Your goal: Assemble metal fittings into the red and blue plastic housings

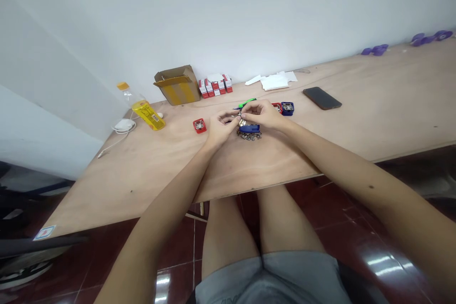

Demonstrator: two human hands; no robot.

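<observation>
My left hand [225, 126] and my right hand [262, 113] meet over the table, fingertips pinched together on small shiny metal pieces. What exactly the pieces are is too small to make out. Just below the fingers lies a blue plastic case [250, 128]. A pile of small metal parts [249, 137] spreads along its near side. Behind my right hand is a green-handled tool [247, 103], partly covered. To the left of my left hand sits a red case with metal parts [200, 126]. Beyond my right hand stand another red case [277, 108] and a dark blue case [288, 108].
Along the wall are an open cardboard box [178, 88], several small red-and-white boxes [215, 86] and white papers [276, 80]. A yellow-labelled bottle [147, 113] and a white charger [124, 125] stand left. A phone [322, 98] and purple dumbbells [375, 50] are right.
</observation>
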